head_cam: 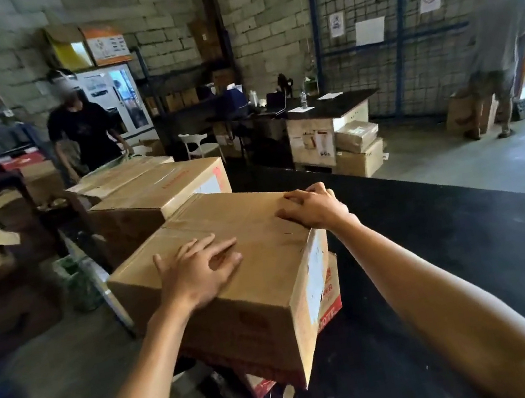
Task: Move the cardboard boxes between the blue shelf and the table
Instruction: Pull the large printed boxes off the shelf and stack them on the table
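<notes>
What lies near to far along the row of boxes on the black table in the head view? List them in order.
Left hand flat on the nearest cardboard box → second box → third box → person in a black shirt.

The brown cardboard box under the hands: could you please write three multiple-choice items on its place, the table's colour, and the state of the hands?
1. Where does the brown cardboard box sit?
A. on the floor
B. on a red-printed box at the table's edge
C. on a white chair

2. What colour is the table top?
A. black
B. white
C. yellow

3. How do the hands stand?
A. both lifted clear of the box
B. both flat on the box top
C. one holds a bottle

Answers:
1 B, red print shows beneath its right side.
2 A, the bare surface is black.
3 B, the left hand and right hand lie palm down on the lid.
</notes>
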